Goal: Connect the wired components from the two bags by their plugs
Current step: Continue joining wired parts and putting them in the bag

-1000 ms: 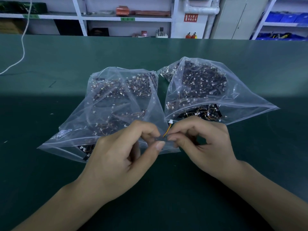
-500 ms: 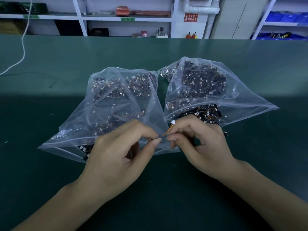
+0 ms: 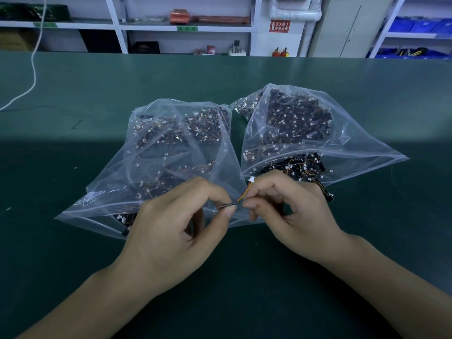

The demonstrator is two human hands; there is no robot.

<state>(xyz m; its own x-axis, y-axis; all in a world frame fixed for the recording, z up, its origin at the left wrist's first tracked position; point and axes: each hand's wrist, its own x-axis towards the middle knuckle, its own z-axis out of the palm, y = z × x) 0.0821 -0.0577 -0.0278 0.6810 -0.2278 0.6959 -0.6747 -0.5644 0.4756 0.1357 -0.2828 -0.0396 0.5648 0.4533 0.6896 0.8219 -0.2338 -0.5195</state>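
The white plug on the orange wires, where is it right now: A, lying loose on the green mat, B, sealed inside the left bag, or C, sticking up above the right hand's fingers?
C: the white plug stands just above the right hand, whose fingertips pinch its orange wires.

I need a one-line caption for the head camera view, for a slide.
Both hands, left hand and right hand, pinch one small wired component with a white plug in front of two clear bags of parts.
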